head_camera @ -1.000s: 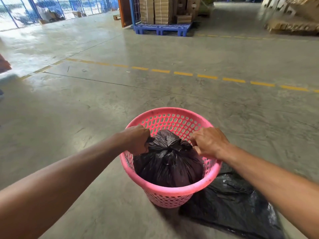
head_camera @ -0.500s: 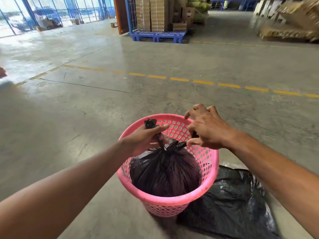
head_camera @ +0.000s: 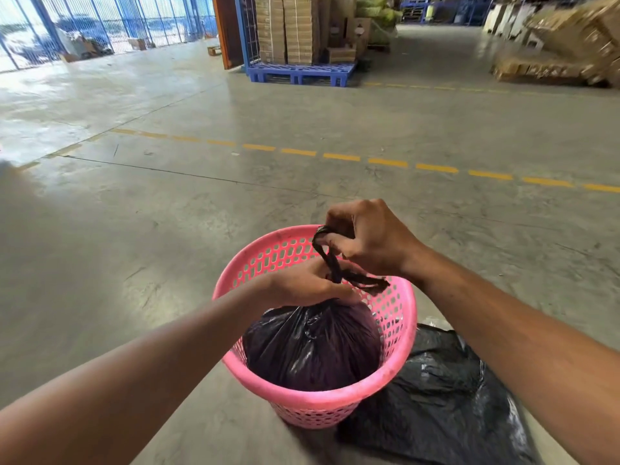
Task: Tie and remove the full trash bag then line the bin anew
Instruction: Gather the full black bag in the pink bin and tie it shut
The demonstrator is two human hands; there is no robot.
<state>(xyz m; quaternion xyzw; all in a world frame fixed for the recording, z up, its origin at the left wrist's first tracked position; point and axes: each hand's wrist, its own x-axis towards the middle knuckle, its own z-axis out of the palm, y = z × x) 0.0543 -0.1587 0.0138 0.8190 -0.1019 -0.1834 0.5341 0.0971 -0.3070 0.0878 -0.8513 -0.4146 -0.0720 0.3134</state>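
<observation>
The left hand (head_camera: 302, 285) clamps the gathered neck of the full trash bag (head_camera: 312, 344), which sits inside the pink bin (head_camera: 396, 333) on the concrete floor (head_camera: 167, 246). Just above, the right hand (head_camera: 369, 243) pinches the bag's twisted strands (head_camera: 330, 260). A spare black bag (head_camera: 446, 407) lies flat on the floor, right of the bin.

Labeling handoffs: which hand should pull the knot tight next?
Probably right hand: it pinches the twisted black plastic tail raised above the pink perforated bin. Left hand clamps the bag neck.
</observation>
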